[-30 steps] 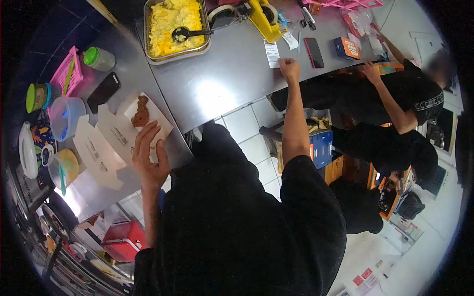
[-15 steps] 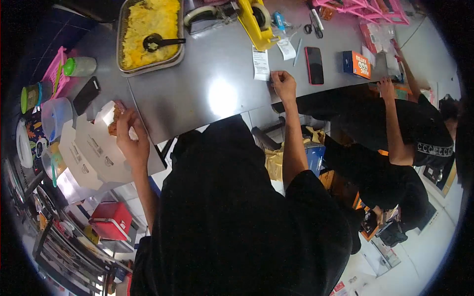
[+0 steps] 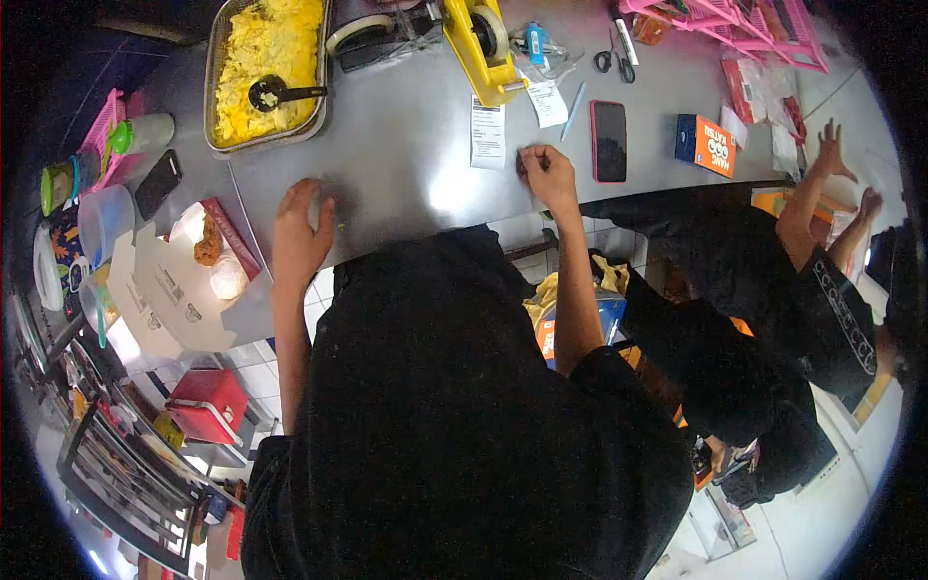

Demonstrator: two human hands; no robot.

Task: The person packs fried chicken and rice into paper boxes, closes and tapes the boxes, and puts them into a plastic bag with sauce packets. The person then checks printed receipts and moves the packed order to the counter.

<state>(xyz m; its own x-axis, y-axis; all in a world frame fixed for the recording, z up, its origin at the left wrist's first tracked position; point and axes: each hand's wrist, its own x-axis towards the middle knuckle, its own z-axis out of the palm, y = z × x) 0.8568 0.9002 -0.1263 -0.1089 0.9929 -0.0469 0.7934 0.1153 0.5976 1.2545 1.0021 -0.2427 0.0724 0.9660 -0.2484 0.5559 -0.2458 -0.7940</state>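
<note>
My left hand (image 3: 304, 227) lies on the steel table (image 3: 377, 135) near its front edge, thumb and fingers apart, with nothing in it. To its left is an unfolded cardboard food box (image 3: 155, 290) holding a fried brown piece (image 3: 207, 249) and white, rounded portions (image 3: 228, 277). My right hand (image 3: 548, 176) rests at the table edge with its fingers curled in; whether they hold anything is hidden. Just beyond it are a printed receipt (image 3: 488, 135), a second paper slip (image 3: 548, 106) and a blue pen (image 3: 574, 111). A red-edged phone (image 3: 609, 142) lies to its right.
A tray of yellow food (image 3: 266, 53) with a black spoon (image 3: 280, 94) stands at the back left. A yellow tape dispenser (image 3: 483, 58), scissors (image 3: 615, 64) and an orange-blue box (image 3: 705, 145) are on the table. Another person (image 3: 822, 290) works at the right.
My left hand has left the food in the box and moved right onto the table, its fingers spread. My right hand stays near the receipt. The other person's arms have drawn back from the table.
</note>
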